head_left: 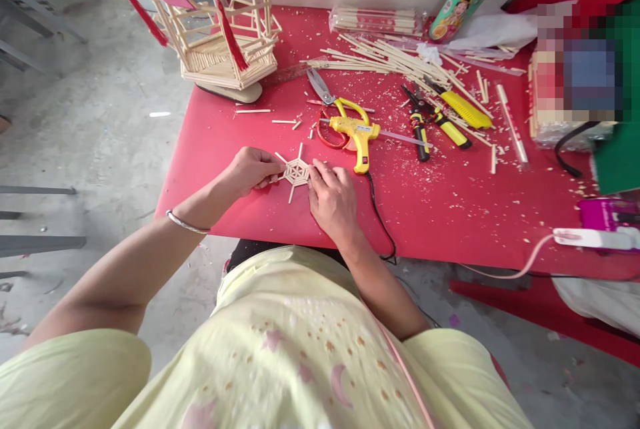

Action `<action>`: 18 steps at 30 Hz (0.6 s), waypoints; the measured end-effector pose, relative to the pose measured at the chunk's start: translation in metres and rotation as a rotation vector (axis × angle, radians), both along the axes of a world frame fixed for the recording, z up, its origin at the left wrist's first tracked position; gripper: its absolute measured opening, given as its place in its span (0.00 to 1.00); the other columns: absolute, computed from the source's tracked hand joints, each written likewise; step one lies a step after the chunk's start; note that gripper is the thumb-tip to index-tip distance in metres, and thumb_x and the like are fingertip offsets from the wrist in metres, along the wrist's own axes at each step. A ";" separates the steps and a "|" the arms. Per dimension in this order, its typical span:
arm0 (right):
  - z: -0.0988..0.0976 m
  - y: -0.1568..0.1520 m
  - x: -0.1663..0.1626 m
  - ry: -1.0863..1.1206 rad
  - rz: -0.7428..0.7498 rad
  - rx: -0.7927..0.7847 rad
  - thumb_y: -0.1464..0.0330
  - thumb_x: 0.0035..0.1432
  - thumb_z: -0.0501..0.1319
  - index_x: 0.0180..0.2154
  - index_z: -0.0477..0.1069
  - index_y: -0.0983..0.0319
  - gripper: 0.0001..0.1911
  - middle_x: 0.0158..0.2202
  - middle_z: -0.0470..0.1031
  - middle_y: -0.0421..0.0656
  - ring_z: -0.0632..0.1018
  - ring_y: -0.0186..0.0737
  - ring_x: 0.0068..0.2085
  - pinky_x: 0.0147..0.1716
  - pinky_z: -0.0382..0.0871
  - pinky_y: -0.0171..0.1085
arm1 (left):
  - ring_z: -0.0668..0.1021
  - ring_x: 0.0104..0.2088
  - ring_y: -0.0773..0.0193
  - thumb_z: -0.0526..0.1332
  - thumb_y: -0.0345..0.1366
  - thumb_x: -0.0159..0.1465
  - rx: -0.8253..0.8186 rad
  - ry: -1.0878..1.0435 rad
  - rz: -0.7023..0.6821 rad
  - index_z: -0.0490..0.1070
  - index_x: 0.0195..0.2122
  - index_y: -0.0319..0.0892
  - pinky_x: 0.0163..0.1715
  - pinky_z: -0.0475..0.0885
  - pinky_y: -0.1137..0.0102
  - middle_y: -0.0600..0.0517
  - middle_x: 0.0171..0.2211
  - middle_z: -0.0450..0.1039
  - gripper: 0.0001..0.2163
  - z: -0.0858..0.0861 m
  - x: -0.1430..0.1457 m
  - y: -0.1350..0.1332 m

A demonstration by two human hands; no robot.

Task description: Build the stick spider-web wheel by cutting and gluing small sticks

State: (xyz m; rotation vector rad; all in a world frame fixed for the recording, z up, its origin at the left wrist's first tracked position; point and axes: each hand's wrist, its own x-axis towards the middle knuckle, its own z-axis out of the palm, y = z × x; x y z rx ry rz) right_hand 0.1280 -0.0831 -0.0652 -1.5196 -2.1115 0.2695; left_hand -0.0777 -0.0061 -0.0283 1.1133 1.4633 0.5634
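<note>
A small hexagonal stick frame (297, 173), built like a web of thin wooden sticks with spokes poking out, is between my hands at the table's near edge. My left hand (253, 170) pinches its left side between thumb and fingers. From the right, my right hand (334, 197) grips the opposite edge, fingertips closed on it. A yellow hot glue gun (356, 135) with a clear glue stick in its back lies just beyond my right hand. Scissors (321, 87) with an open blade rest behind the glue gun. Short cut sticks (284, 122) lie beyond the frame.
A stick pavilion model (227, 62) with red tassels stands at the back left. Loose sticks (395, 59), pliers (419, 129) and a yellow utility knife (465, 109) lie to the right among wood crumbs. The glue gun's black cord (377, 212) drops over the red table's (470, 229) front edge.
</note>
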 end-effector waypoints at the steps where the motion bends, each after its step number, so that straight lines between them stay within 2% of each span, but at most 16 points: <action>1: 0.000 0.000 0.000 0.004 0.000 0.001 0.70 0.72 0.50 0.65 0.69 0.62 0.24 0.66 0.70 0.48 0.68 0.53 0.57 0.61 0.66 0.51 | 0.63 0.11 0.76 0.73 0.37 0.53 0.008 -0.001 0.013 0.75 0.21 0.36 0.11 0.53 0.76 0.52 0.16 0.70 0.11 0.000 0.000 -0.001; 11: -0.003 0.001 0.000 0.008 -0.004 0.002 0.69 0.72 0.51 0.65 0.69 0.61 0.23 0.66 0.70 0.48 0.68 0.53 0.56 0.60 0.67 0.52 | 0.63 0.12 0.76 0.73 0.37 0.53 0.009 -0.011 0.022 0.76 0.25 0.36 0.11 0.53 0.76 0.53 0.17 0.71 0.10 -0.002 0.000 -0.002; 18: -0.001 0.000 0.000 -0.036 -0.006 0.019 0.67 0.75 0.48 0.63 0.70 0.66 0.23 0.65 0.70 0.47 0.68 0.52 0.55 0.60 0.65 0.47 | 0.63 0.14 0.77 0.70 0.34 0.60 0.003 -0.024 0.005 0.79 0.32 0.33 0.13 0.54 0.76 0.55 0.19 0.70 0.07 0.000 -0.003 -0.005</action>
